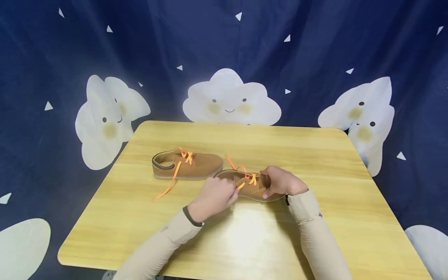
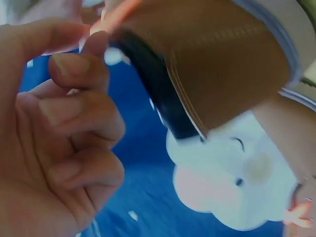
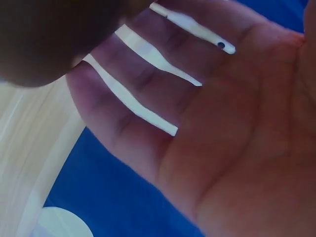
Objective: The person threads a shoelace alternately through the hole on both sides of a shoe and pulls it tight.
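Observation:
A brown shoe with orange laces lies on the table between both hands, its opening toward the left. My left hand pinches an orange shoelace near the shoe's opening, and the left wrist view shows the other fingers curled beside the brown upper. Around the toe end, my right hand grips the shoe, thumb on the near side and fingers on the far side. In the right wrist view its fingers reach the dark, blurred toe. The lace's other end lies loose behind the shoe.
A second brown shoe sits farther left, toe pointing right, close to the held one. One of its orange lace ends trails onto the wooden table. A dark blue curtain with white clouds hangs behind.

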A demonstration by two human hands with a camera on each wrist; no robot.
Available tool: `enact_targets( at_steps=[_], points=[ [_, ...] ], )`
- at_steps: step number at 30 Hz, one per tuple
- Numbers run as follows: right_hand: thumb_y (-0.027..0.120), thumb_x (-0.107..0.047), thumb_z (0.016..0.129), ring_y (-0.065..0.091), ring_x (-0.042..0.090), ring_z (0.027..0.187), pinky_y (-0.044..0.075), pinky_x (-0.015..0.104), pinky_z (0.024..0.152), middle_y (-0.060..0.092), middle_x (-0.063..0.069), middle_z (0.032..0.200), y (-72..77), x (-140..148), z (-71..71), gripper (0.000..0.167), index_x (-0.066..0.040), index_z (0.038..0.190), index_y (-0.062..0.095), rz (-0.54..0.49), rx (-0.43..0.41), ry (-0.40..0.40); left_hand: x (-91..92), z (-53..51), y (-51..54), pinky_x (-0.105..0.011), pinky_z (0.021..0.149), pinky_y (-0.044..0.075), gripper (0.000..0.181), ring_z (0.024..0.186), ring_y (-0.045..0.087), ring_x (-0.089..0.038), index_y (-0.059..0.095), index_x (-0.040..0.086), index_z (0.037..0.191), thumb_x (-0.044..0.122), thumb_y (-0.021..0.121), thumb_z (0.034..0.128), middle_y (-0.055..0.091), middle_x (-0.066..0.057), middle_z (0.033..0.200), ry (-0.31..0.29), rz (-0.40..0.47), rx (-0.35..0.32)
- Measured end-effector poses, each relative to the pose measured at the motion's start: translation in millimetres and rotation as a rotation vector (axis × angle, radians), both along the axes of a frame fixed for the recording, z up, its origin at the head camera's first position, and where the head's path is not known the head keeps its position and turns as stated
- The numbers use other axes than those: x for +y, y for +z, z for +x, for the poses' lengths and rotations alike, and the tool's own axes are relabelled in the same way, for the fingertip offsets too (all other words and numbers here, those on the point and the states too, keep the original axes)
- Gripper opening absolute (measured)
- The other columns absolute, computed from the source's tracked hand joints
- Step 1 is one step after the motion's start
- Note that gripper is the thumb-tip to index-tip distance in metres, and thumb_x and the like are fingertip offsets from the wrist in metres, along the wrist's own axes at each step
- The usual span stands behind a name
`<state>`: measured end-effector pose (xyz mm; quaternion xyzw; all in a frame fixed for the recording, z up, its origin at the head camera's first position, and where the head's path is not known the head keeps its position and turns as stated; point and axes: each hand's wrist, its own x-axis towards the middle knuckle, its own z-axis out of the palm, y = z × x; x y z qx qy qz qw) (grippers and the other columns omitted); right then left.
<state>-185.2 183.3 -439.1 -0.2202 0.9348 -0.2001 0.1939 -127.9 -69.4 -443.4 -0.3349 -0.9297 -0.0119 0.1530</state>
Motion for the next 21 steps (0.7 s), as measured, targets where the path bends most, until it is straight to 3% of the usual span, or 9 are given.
enact_targets(
  at_steps=[3,6,8,10,12,14,18,21],
  points=[
    [0.094,-0.021,0.074,0.062,0.037,0.122,0.051,0.051,0.106,0.065,0.02,0.132,-3.8,4.5,10.5,0.074,0.005,0.135,0.061,-0.031,0.044,-0.01,-16.9,-3.0,1.4,-0.016,0.041,0.023,0.041,0.048,0.034,0.0,0.053,0.024,0.065,0.041,0.064,0.1009,0.043,0.014,0.056,0.032,0.162,-0.082],
    [0.089,-0.026,0.081,0.056,0.044,0.131,0.049,0.055,0.108,0.057,0.025,0.142,-7.2,14.2,27.3,0.077,0.006,0.142,0.054,-0.049,0.119,-0.039,-36.9,-5.9,-2.7,-0.019,0.048,0.04,0.032,0.057,0.05,-0.004,0.065,0.021,0.078,0.043,0.064,0.1012,0.06,0.009,0.07,0.072,0.315,-0.096],
    [0.083,-0.027,0.088,0.048,0.047,0.14,0.044,0.059,0.113,0.049,0.027,0.152,-10.9,24.9,40.4,0.078,0.007,0.149,0.048,-0.075,0.205,-0.087,-51.5,-6.3,-8.6,-0.028,0.067,0.055,0.027,0.077,0.064,-0.014,0.07,0.015,0.095,0.041,0.064,0.1011,0.07,0.0,0.09,0.113,0.371,-0.062],
    [0.077,-0.024,0.094,0.048,0.048,0.14,0.044,0.061,0.112,0.049,0.028,0.151,-17.1,36.0,50.9,0.069,0.008,0.148,0.048,-0.118,0.32,-0.134,-64.9,-8.0,-17.0,-0.041,0.091,0.056,0.034,0.105,0.067,-0.026,0.07,0.01,0.113,0.041,0.063,0.1019,0.07,-0.01,0.116,0.154,0.39,-0.028],
    [0.071,-0.02,0.099,0.045,0.05,0.14,0.041,0.064,0.112,0.048,0.03,0.151,-26.6,46.0,58.1,0.063,0.009,0.148,0.046,-0.175,0.44,-0.185,-75.2,-11.1,-25.4,-0.056,0.112,0.043,0.047,0.134,0.054,-0.037,0.064,0.007,0.132,0.044,0.062,0.1018,0.058,-0.017,0.142,0.196,0.385,-0.018],
    [0.066,-0.021,0.102,0.038,0.052,0.144,0.035,0.067,0.115,0.041,0.032,0.156,-39.1,51.7,65.3,0.064,0.01,0.152,0.04,-0.22,0.507,-0.227,-80.8,-11.4,-34.5,-0.064,0.121,0.028,0.06,0.15,0.036,-0.043,0.054,0.008,0.145,0.049,0.06,0.1016,0.041,-0.021,0.159,0.235,0.365,-0.043],
    [0.061,-0.033,0.104,0.007,0.055,0.156,0.011,0.075,0.121,0.011,0.029,0.17,-65.3,53.1,84.3,0.082,0.004,0.162,0.017,-0.259,0.43,-0.29,-79.2,-4.6,-55.9,-0.072,0.124,0.009,0.081,0.161,0.003,-0.044,0.031,0.016,0.163,0.063,0.052,0.1003,0.01,-0.017,0.174,0.28,0.293,-0.122],
    [0.06,-0.044,0.103,-0.013,0.052,0.157,-0.002,0.076,0.121,-0.008,0.021,0.173,-79.6,49.9,96.8,0.092,0.0,0.165,0.008,-0.238,0.345,-0.321,-75.0,5.0,-71.1,-0.076,0.121,0.009,0.085,0.161,-0.002,-0.043,0.023,0.019,0.166,0.067,0.049,0.0999,0.004,-0.015,0.175,0.285,0.252,-0.156]
  ],
)
